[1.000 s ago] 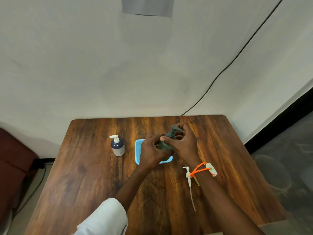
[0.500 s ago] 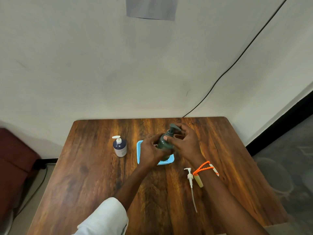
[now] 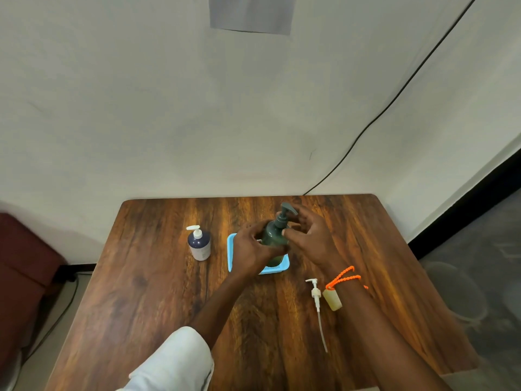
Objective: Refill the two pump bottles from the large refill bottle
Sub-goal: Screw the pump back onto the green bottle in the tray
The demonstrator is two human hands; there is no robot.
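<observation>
Green pump bottle (image 3: 274, 237): stood in the blue tray (image 3: 277, 268), my left hand (image 3: 253, 251) gripping its body, right hand (image 3: 310, 238) loose-fingered beside its pump collar. White pump bottle (image 3: 199, 244): capped, apart. Loose pump (image 3: 317, 301): on table (image 3: 141, 277). I judged refilling unfinished.

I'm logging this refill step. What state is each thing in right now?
green bottle: upright in the tray, pump on
left hand: grips the green bottle's body
right hand: fingers curled by the pump neck; grip unclear
blue tray: flat on the table
navy bottle: upright, pump on, untouched
loose pump: lying on the table, detached
</observation>
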